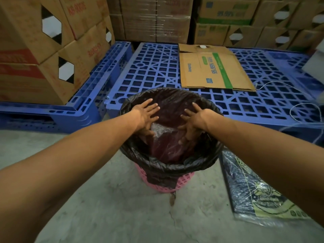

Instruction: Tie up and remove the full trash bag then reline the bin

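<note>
A pink perforated bin stands on the concrete floor, lined with a black trash bag whose edge folds over the rim. Inside the bag the plastic looks dark red and glossy. My left hand reaches into the bin from the left, fingers spread flat against the liner. My right hand reaches in from the right, fingers spread and pointing down, pressing the liner's inner wall. Neither hand grips anything that I can see.
Blue plastic pallets lie behind the bin, with a flattened cardboard box on one. Stacked cartons fill the left and back. A plastic-wrapped packet lies on the floor at the right. White string trails over the right pallet.
</note>
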A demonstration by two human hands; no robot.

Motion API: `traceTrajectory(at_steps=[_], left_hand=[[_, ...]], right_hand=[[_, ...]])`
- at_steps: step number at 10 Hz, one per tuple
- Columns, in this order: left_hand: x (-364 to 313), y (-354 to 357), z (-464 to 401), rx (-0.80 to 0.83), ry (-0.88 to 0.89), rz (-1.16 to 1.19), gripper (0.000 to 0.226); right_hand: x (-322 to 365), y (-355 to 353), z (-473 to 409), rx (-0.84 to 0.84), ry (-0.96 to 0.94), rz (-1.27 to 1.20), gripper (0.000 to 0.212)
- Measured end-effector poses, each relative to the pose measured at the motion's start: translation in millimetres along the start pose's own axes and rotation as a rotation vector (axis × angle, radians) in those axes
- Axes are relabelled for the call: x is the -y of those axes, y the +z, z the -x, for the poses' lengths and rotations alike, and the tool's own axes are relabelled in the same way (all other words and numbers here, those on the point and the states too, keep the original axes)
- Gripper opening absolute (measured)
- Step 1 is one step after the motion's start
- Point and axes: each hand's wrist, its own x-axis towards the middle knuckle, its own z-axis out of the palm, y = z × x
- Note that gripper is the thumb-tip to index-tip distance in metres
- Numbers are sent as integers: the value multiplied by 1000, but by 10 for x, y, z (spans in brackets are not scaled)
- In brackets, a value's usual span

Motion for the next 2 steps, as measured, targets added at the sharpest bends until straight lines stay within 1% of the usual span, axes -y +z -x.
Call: traceTrajectory(at_steps=[1, 2], left_hand=[[-16, -262, 214, -17, 43, 127, 74], [-13, -372, 516, -239, 54, 171, 59]], right_hand=[[28, -62, 109, 88, 11, -121, 79], [-98, 23, 331, -104, -55, -331, 79]])
